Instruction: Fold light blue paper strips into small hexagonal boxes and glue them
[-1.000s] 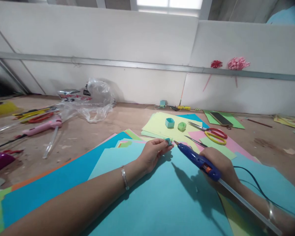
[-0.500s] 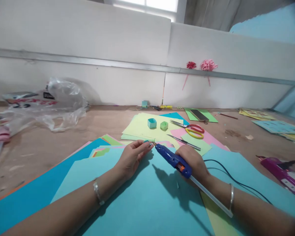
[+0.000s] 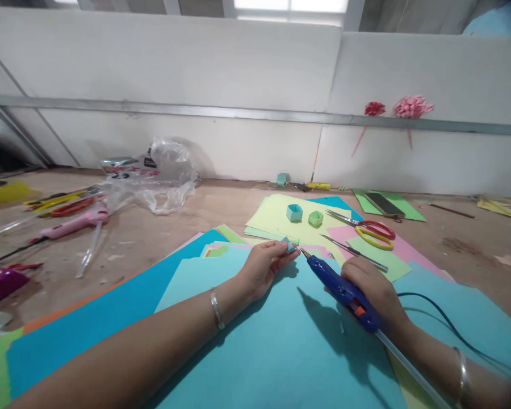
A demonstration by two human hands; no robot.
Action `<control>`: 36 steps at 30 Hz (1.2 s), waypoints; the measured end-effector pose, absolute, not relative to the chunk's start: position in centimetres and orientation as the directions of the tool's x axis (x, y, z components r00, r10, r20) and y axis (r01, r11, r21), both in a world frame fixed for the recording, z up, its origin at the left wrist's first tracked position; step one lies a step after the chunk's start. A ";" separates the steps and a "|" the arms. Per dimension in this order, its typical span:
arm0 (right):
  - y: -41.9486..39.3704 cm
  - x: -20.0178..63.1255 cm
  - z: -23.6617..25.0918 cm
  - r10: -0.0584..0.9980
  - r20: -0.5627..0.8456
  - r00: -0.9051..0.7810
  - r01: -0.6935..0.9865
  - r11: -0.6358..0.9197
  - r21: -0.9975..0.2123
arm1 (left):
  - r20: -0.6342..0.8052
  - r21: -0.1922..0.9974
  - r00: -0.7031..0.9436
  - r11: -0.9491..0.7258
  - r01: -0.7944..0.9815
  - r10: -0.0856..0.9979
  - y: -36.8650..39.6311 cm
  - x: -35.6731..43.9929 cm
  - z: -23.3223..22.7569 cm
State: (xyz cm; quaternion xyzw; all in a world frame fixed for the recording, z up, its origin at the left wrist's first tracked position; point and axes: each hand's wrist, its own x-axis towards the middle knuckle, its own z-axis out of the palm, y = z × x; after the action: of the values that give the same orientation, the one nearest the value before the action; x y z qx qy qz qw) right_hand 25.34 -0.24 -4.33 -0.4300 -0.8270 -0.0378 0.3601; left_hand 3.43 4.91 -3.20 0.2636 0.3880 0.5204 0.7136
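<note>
Left hand (image 3: 264, 267) pinches small folded teal paper piece (image 3: 289, 245); right hand (image 3: 372, 289) grips blue plastic glue gun (image 3: 338, 287), nozzle just beside piece, over teal paper sheet (image 3: 272, 346).

Both forearms are left bare, with no sleeves seen. A thin silver metal bangle (image 3: 216, 309) is worn on the left wrist. A similar slim silver bangle (image 3: 463, 376) is worn on the right wrist.

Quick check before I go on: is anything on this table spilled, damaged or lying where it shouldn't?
Nothing looks spilled or broken. The left hand pinches a small teal paper piece; the right hand holds the blue glue gun, nozzle just short of it. Only untidiness: a crumpled plastic bag and paper scraps on the bare table.
</note>
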 end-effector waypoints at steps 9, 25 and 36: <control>-0.4 24.9 -4.0 0.674 0.631 -0.384 0.798 0.586 -0.140 | -0.311 0.699 0.185 0.356 -0.620 0.932 4.9 3.6 -3.1; 0.1 25.0 -3.8 0.629 0.630 -0.456 0.795 0.605 -0.029 | -0.319 0.665 0.296 0.435 -0.607 0.900 4.3 4.0 -3.2; 0.2 25.0 -3.7 0.622 0.618 -0.481 0.792 0.611 0.002 | -0.309 0.672 0.315 0.441 -0.596 0.897 4.4 3.9 -3.2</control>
State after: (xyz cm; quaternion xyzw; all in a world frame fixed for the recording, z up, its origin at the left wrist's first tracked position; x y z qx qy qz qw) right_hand 25.01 0.19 -3.67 -0.4165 -0.8483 -0.1450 0.2929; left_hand 3.92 4.37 -3.24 0.2242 0.3363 0.4790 0.7792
